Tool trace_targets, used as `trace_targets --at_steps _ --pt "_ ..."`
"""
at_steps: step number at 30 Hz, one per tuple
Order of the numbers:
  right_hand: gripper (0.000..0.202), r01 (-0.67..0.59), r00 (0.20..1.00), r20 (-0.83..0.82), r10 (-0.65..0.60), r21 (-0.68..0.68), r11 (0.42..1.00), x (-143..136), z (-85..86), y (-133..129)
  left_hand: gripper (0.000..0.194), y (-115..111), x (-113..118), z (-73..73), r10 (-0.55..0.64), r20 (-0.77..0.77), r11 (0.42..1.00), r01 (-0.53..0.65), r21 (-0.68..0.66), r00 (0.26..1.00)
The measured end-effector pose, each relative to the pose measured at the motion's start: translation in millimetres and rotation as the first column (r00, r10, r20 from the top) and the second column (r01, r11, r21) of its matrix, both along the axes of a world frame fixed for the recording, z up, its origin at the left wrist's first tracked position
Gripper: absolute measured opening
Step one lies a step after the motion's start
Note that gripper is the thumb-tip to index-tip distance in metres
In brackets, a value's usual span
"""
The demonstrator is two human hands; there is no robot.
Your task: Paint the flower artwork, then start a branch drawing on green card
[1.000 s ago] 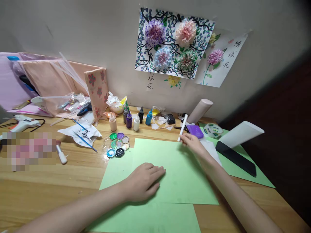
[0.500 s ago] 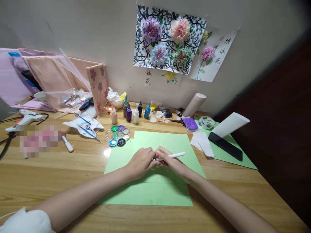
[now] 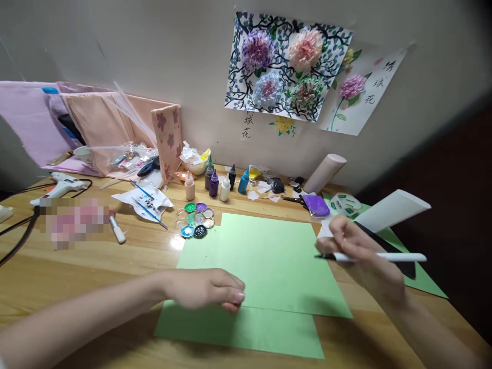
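Observation:
My right hand [image 3: 357, 248] is raised over the right edge of the green paper [image 3: 269, 251], fingers closed round a white marker [image 3: 407, 257]. The marker's dark tip points left and is uncovered. My left hand [image 3: 205, 288] rests low over the paper's left front part. Its fingers are curled and pinched together; whatever they hold, if anything, is hidden. A second green sheet [image 3: 280, 333] shows beneath the front edge of the first. White tissue [image 3: 326, 229] lies just behind my right hand, partly covered by it.
A paint palette [image 3: 200, 231] sits by the paper's back left corner. Behind stand several paint bottles [image 3: 213, 184]. A purple packet [image 3: 317, 205], tape [image 3: 346, 204], a white roll [image 3: 395, 210] and a black flat object [image 3: 408, 270] are to the right. A glue gun [image 3: 61, 183] lies far left.
My hands, together at the marker before, have come apart. The right moved right and up with the marker, its dark tip now showing; the left moved left and nearer. The view has shifted slightly.

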State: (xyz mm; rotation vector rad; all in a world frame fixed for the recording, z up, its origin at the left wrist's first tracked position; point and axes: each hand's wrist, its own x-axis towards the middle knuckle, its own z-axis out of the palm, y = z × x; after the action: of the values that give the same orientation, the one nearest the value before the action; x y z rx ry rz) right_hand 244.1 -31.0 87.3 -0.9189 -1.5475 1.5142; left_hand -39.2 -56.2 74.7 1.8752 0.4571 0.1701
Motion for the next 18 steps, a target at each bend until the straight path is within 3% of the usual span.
trace_targets --at_steps 1,3,6,8,13,18 --pt "0.021 0.09 0.996 0.007 -0.09 0.017 0.996 -1 -6.6 12 0.043 0 -5 -6.9 0.113 -0.074 0.991 -0.107 0.081 0.991" --pt "0.019 0.069 0.984 0.162 -0.076 0.047 0.996 -16 -23.1 36 0.04 1 -7 -24.5 0.325 -0.155 0.896 -0.252 0.364 0.933" --pt "0.021 -0.026 0.95 0.313 -0.019 0.141 0.99 -60 -49.1 66 0.036 6 -1 -51.0 0.433 -0.176 0.718 -0.22 0.661 0.884" --pt "0.024 -0.11 0.956 0.289 0.056 0.176 0.978 -89 -64.5 81 0.035 9 3 -63.8 0.445 -0.182 0.66 -0.184 0.728 0.877" --pt "0.019 -0.09 0.978 0.201 0.064 0.124 0.988 -115 -94.0 99 0.031 15 0 -75.5 0.358 -0.182 0.654 -0.106 0.749 0.916" --pt "0.016 -0.114 0.965 0.248 0.082 0.119 0.986 -111 -98.7 98 0.032 19 -4 -76.2 0.32 -0.204 0.69 -0.08 0.719 0.925"
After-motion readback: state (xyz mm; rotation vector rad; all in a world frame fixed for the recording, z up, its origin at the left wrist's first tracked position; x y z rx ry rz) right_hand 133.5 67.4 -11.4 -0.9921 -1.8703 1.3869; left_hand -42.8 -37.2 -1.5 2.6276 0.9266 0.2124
